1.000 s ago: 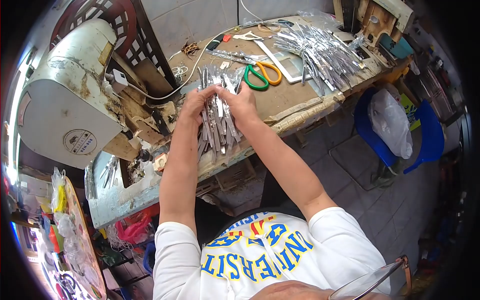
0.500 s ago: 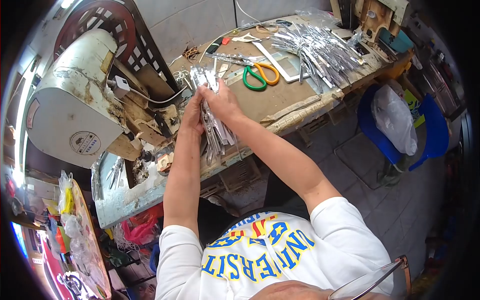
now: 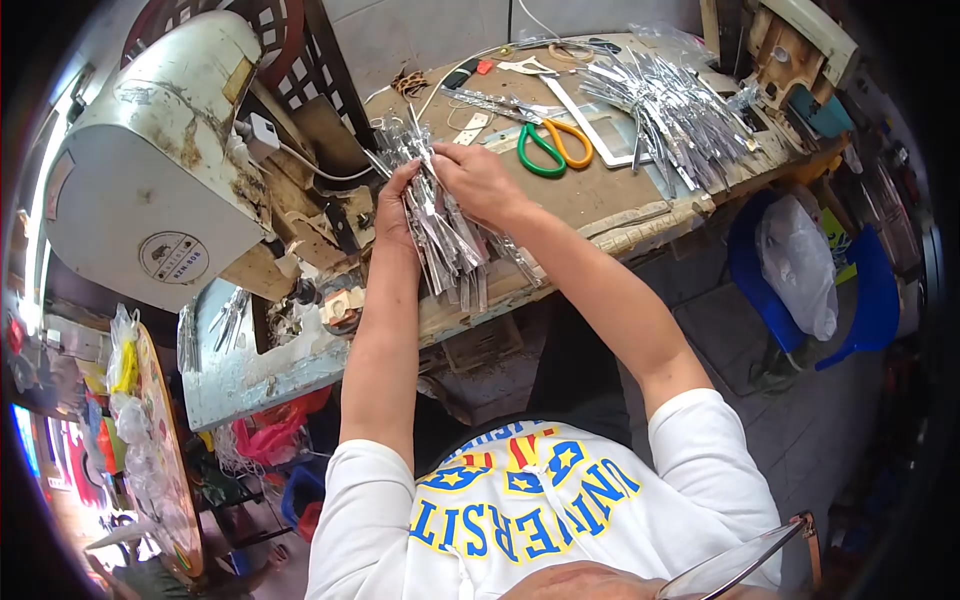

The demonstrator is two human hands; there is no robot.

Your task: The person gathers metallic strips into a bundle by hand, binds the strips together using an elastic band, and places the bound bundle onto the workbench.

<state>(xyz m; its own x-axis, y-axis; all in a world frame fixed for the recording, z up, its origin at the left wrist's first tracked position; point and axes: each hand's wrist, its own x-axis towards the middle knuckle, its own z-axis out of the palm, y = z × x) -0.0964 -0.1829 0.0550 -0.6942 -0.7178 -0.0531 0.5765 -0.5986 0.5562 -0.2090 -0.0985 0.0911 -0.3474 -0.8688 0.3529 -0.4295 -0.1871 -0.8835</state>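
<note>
A loose bundle of thin silvery strips (image 3: 447, 240) lies between my hands near the front edge of the worktable. My left hand (image 3: 397, 205) wraps round its left side. Over the right side of the bundle rests my right hand (image 3: 478, 183), its fingers bent round the upper strips. The strips fan out above and below the hands, and some hang over toward the table's edge. Scissors with one green and one orange handle (image 3: 553, 147) lie just right of my hands. A bigger pile of silvery strips (image 3: 675, 120) is at the back right.
A machine with a pale, worn housing (image 3: 150, 170) stands at the left of the worktable (image 3: 622, 200). A white frame-shaped piece (image 3: 590, 125) lies beyond the scissors. On the right below is a blue chair (image 3: 868, 290) holding a plastic bag (image 3: 797, 265).
The bundle, squeezed narrower half a second ago, now spreads wider, with some strips splayed to the right. My right hand has moved up and right along it. The camera view has shifted slightly.
</note>
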